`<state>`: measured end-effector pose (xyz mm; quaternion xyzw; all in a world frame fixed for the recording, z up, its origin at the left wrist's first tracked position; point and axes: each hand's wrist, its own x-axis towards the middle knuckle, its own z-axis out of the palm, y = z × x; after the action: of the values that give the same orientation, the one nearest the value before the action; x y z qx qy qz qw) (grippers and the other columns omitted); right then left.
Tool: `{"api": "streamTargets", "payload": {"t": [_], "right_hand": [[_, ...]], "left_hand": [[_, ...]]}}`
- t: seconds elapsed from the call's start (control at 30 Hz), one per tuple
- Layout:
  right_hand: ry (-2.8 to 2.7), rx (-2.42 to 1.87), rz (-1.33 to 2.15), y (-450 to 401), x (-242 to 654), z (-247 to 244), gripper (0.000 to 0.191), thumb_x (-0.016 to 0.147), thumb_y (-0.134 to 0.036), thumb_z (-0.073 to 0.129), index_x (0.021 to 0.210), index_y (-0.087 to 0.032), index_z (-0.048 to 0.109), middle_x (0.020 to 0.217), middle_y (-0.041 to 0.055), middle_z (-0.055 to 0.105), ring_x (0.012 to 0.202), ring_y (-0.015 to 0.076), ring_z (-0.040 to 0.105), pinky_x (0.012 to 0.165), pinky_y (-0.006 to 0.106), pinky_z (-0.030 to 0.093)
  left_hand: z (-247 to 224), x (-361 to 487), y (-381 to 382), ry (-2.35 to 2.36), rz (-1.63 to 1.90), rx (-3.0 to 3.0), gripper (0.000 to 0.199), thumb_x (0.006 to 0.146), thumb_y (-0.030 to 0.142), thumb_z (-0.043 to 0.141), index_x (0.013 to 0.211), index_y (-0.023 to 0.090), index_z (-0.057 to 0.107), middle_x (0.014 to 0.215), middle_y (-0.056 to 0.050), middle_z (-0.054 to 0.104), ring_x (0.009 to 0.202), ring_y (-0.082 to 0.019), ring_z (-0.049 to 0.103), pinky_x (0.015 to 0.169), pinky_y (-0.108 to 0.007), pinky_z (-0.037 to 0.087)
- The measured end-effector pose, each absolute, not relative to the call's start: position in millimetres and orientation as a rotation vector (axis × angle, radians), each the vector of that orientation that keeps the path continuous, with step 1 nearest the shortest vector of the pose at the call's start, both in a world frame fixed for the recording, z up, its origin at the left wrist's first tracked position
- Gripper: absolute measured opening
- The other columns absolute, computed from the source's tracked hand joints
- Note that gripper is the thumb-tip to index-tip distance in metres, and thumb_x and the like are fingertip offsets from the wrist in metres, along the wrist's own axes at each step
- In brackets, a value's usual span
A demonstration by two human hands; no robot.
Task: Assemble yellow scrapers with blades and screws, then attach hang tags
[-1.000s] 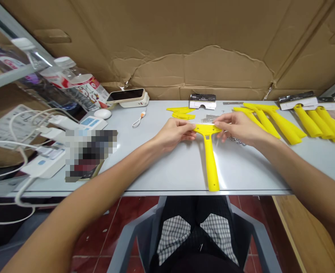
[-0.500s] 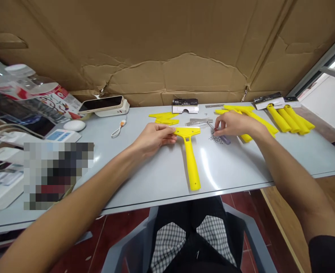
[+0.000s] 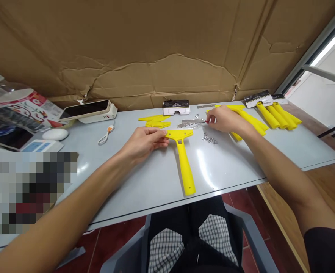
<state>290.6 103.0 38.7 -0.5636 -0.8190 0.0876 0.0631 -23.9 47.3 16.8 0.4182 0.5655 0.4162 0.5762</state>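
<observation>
— Where is the yellow plastic scraper with the T-shaped head [image 3: 186,167]?
— It is near the front edge of the glossy grey table [image 3: 144,182], with its handle directed to the person. Whether the head is slightly raised, I cannot tell.
— And the left hand [image 3: 148,141]?
— Its thumb and fingers are closed on the left end of the scraper's head.
— What does the right hand [image 3: 224,120] hold?
— It pinches a thin metal screwdriver [image 3: 201,119], red at the fingertips. The shaft points to the left, near the flat silver metal blades [image 3: 188,123].
— What lies around?
— In front of the right hand is a small heap of shiny metal parts [image 3: 209,139]. Behind the scraper are flat yellow plastic pieces [image 3: 157,124] and a black-and-white cardboard package [image 3: 176,110].
</observation>
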Motion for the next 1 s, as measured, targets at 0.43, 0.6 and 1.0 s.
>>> {"api": "streamTargets", "payload": {"t": [0.43,0.6,1.0], "right_hand": [[-2.521,-1.569,0.273,99,301,49,0.014,0.101,-0.025,0.074,0.104,-0.022,0.088,0.11,0.0097,0.085,0.102,0.0274,0.072,0.085,0.041,0.051],[-2.625,-1.543,0.419,90,292,53,0.022,0.096,-0.015,0.073,0.103,-0.025,0.091,0.101,0.0067,0.086,0.092,0.0255,0.075,0.082,0.039,0.052],[-2.682,-1.422,0.43,83,276,38,0.027,0.092,-0.015,0.072,0.095,-0.029,0.095,0.107,0.0092,0.087,0.098,0.0297,0.077,0.083,0.042,0.057]], "left_hand": [[14,-28,48,1.295,0.955,1.001,0.018,0.101,0.008,0.079,0.084,0.005,0.086,0.085,-0.016,0.084,0.07,-0.014,0.076,0.076,-0.027,0.067],[17,-25,46,1.3,0.943,0.987,0.017,0.101,0.007,0.079,0.085,0.003,0.085,0.089,-0.018,0.085,0.072,-0.015,0.078,0.075,-0.027,0.067],[17,-24,46,1.29,0.934,0.98,0.026,0.103,0.008,0.077,0.079,0.006,0.084,0.081,-0.015,0.082,0.067,-0.012,0.075,0.072,-0.024,0.064]]}}
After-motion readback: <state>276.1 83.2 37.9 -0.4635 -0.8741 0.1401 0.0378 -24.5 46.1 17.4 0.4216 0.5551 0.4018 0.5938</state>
